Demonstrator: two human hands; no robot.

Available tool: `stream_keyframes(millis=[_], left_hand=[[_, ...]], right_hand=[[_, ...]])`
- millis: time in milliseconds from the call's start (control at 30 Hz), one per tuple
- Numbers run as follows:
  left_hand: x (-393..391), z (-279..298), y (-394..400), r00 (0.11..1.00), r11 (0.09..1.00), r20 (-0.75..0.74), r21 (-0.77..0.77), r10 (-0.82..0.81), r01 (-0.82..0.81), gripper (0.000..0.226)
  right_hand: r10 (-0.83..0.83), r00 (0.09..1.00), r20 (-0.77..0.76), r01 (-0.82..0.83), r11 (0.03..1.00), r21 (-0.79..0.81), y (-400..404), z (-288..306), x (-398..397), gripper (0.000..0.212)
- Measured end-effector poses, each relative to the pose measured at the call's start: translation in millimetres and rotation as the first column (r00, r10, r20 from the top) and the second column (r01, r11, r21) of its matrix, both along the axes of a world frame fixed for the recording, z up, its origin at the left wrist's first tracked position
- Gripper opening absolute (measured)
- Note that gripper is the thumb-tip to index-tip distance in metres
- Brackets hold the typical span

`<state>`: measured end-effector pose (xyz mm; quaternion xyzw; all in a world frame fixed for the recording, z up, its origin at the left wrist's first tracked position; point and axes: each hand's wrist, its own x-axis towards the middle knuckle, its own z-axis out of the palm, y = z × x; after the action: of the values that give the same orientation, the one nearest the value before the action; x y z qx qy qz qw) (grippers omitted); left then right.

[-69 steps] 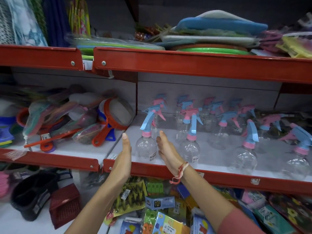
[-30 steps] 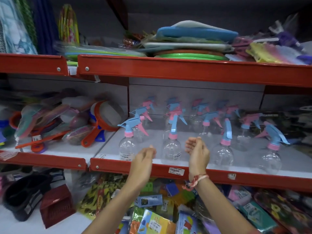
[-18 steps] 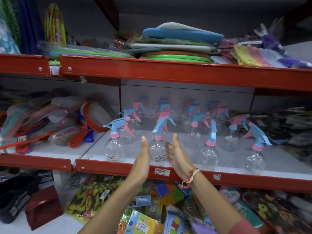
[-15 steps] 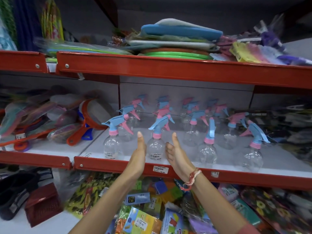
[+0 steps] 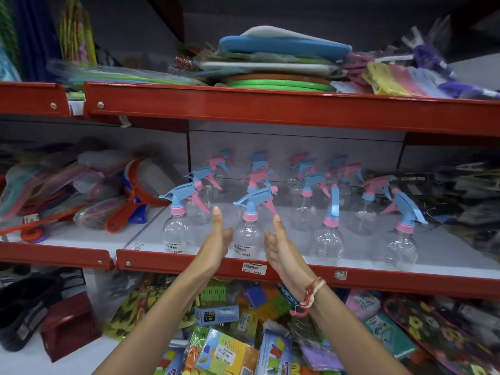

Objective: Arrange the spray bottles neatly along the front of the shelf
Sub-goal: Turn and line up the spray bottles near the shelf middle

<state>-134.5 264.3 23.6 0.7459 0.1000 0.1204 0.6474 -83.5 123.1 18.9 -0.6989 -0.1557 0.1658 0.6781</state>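
Several clear spray bottles with blue and pink trigger heads stand on the white shelf with its red front lip. Along the front stand a left bottle, a second bottle, a third bottle and a right bottle; more bottles stand in rows behind. My left hand and my right hand are flat and upright, palms facing, on either side of the second bottle. Both hands sit close beside it; I cannot tell whether they touch it.
Orange-handled strainers and packed goods fill the shelf section to the left. The red upper shelf carries stacked mats and pads. Packets and boxes are piled below my arms. Dark items lie at the right end.
Earlier my flat hands flanked the left front bottle; they then shifted right. For the last half second they have stayed around the second bottle, almost still.
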Motion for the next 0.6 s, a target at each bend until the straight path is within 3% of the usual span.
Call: stream_keyframes(millis=[233,300,400,467,600], left_hand=[[-4.9,-7.9,-6.3,0.997,0.998,0.040,0.022,0.063,-0.064,0.107],[-8.2,-13.2,-12.8,0.964,0.975,0.154,0.026,0.215,-0.222,0.092],[-13.2,-16.9,-28.7,0.831,0.914,0.391,-0.079,0.395,-0.397,0.060],[-12.3,-17.2,-41.3,0.825,0.926,0.433,-0.075,0.364,-0.370,0.048],[5.1,-16.5,-70.9,0.954,0.995,0.286,-0.019,0.095,-0.094,0.042]], right_hand=[[-0.007,1.000,0.026,0.008,0.999,-0.042,-9.3,0.1,-0.7,0.083],[-0.012,0.999,0.053,0.014,0.999,-0.033,-17.6,0.1,-2.2,0.081],[-0.099,0.985,0.144,0.081,0.989,0.125,-39.6,-4.5,-5.4,0.064],[-0.273,0.944,0.183,0.216,0.936,0.279,-59.3,-7.8,-5.5,0.054],[-0.621,0.764,0.174,0.490,0.735,0.470,-102.4,-11.5,12.6,0.048]])
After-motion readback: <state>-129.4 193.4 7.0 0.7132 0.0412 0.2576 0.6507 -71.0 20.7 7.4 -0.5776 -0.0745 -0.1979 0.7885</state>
